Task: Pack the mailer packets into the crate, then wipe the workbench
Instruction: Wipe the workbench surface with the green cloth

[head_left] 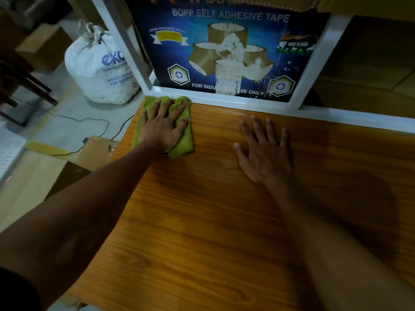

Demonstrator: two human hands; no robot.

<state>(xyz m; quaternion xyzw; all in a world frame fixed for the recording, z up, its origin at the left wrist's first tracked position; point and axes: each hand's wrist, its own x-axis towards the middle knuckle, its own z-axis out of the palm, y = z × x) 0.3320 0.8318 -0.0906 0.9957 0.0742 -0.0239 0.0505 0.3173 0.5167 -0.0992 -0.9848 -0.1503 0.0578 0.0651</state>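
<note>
A green cloth lies at the far left corner of the wooden workbench. My left hand presses flat on the cloth with fingers spread and straight. My right hand rests flat on the bare wood to the right of the cloth, fingers spread, holding nothing. No mailer packets or crate are in view.
A white metal frame runs along the bench's far edge, with a blue adhesive-tape carton behind it. On the floor to the left stand a white woven sack, cardboard boxes and a black cable.
</note>
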